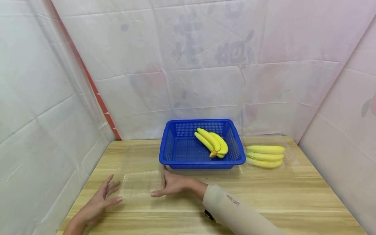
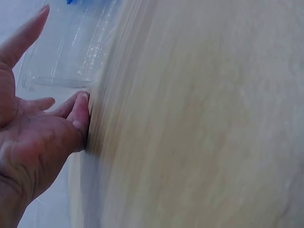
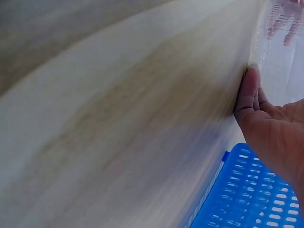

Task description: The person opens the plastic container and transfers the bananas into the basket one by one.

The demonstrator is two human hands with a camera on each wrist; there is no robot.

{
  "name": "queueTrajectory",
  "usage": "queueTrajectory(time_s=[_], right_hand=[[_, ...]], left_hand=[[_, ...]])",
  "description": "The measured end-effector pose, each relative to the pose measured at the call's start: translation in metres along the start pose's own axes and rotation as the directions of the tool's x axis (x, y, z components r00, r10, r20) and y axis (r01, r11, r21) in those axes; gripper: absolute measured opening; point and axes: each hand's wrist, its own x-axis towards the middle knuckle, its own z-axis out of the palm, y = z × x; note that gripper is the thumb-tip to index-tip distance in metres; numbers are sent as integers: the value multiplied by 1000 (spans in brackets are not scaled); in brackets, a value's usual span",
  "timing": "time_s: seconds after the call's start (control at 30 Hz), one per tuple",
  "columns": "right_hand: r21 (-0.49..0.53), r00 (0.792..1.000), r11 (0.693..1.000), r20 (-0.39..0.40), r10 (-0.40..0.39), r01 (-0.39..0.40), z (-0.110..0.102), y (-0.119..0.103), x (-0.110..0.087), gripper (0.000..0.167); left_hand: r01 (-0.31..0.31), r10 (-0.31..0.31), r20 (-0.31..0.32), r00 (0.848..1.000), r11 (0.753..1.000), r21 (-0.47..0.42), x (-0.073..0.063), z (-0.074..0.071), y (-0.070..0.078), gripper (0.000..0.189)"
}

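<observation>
A clear plastic container point(image 1: 141, 185) with a ribbed edge lies on the wooden table, left of front from the blue basket. My left hand point(image 1: 101, 200) is at its left side, thumb and fingers spread; in the left wrist view the container point(image 2: 71, 52) appears just beyond the fingers. On the opposite side my right hand point(image 1: 176, 183) has its thumb stretched along the near right corner and its other fingers by the right edge. The right wrist view shows these fingers point(image 3: 251, 85) fairly straight, low against the tabletop beside the clear plastic.
The blue perforated basket point(image 1: 202, 165) holds a bunch of yellow bananas point(image 1: 212, 142). Right of it, several more bananas point(image 1: 265, 156) lie in clear plastic. White patterned sheeting point(image 1: 199, 88) walls off the back and sides of the wooden table point(image 1: 264, 202).
</observation>
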Motion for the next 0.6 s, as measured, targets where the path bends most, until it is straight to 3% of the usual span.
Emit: queueTrajectory(time_s=[0.27,0.6], right_hand=[[62,999,998,22,-34,32,-2,1,1,138],[-19,1000,1000,-31,2,-3,3,-2,0,124]], left_hand=[[-5,3,-77,997,1000,-31,6,8,4,93],[6,-7,-88,996,1000,-18,10,8,5,85]])
